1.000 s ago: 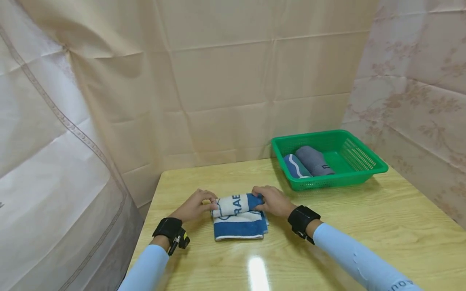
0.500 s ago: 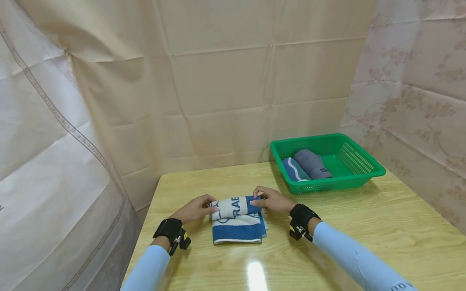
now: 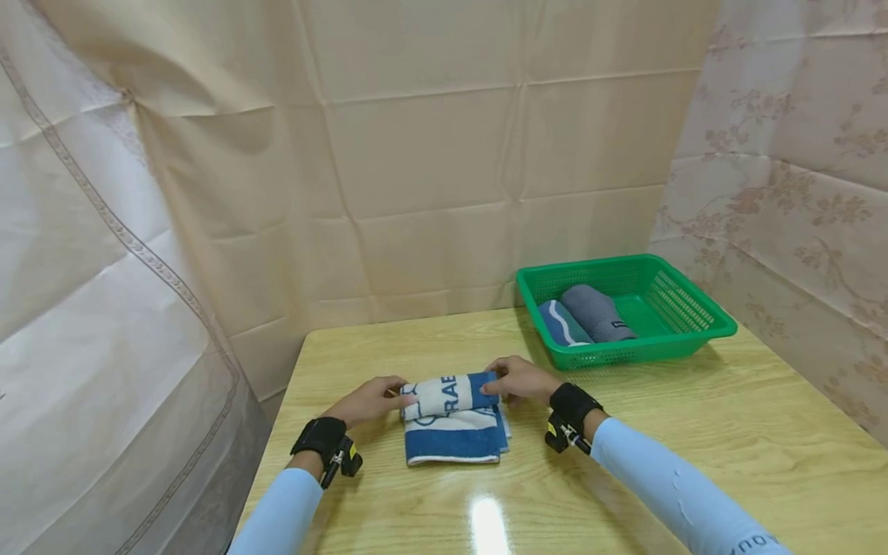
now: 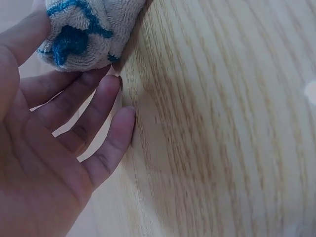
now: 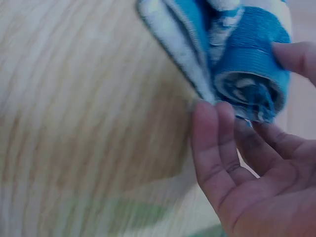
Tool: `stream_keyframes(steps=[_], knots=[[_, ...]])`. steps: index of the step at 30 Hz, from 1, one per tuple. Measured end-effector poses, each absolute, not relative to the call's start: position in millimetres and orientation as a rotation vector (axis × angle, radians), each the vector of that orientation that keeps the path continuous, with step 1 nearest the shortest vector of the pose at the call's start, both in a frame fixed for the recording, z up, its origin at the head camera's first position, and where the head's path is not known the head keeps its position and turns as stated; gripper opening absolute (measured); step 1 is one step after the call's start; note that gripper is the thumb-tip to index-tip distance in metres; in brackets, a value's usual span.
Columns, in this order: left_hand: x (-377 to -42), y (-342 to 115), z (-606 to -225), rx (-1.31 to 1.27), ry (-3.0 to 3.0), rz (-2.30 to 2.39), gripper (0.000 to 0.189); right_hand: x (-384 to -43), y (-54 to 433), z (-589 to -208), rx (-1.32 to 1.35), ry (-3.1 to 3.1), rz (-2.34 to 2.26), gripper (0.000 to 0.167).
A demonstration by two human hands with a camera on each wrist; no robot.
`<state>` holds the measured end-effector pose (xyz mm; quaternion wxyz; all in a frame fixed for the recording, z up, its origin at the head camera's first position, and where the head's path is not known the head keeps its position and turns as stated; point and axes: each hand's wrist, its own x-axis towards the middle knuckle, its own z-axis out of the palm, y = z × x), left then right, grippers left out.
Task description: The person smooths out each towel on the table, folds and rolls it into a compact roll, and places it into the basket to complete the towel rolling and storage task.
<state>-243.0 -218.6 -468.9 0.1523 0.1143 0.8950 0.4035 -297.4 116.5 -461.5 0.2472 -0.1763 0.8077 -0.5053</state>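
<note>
A blue and white towel (image 3: 454, 445) with dark lettering lies on the table, its far part rolled up and its near part flat. At the left end of the roll, my left hand (image 3: 369, 401) holds it with the thumb on top and fingers behind. The left wrist view shows the towel's white end (image 4: 79, 37) between thumb and fingers. My right hand (image 3: 525, 381) grips the other end, thumb pressed on the blue band. In the right wrist view, the coiled blue end (image 5: 252, 64) shows loose threads, and the fingertips (image 5: 206, 111) reach under it beside the flat layers.
A green plastic basket (image 3: 645, 344) stands at the back right of the wooden table (image 3: 388, 501). Inside it lie a rolled grey towel (image 3: 597, 312) and a rolled blue-green towel (image 3: 565, 324) with a white stripe. A beige cloth (image 3: 416, 154) hangs behind the table.
The right hand has shifted its hold: its thumb has moved onto the top of the roll and its wrist has turned. The left hand stays at its end. The roll looks nearly unchanged.
</note>
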Motion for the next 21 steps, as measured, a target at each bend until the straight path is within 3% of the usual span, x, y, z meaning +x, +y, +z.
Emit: stream_keyframes(steps=[6, 13, 16, 21], knots=[[-240.3, -219.0, -471.1, 0.378, 2.574, 1.154, 0.051, -299.6, 111.5, -464.5, -0.54, 2.33, -1.273, 0.05], [-239.8, -221.1, -476.7, 0.59, 2.624, 1.168, 0.041, -291.8, 106.0, -461.9, -0.778, 2.594, -1.061, 0.035], [-238.3, -217.0, -476.6, 0.654, 2.669, 1.2, 0.037, -286.6, 102.1, -466.7, -0.943, 2.742, -0.953, 0.04], [-236.0, -209.4, -478.0, 0.731, 2.755, 1.198, 0.045, -277.7, 103.2, -476.1, -1.079, 2.932, -0.796, 0.045]])
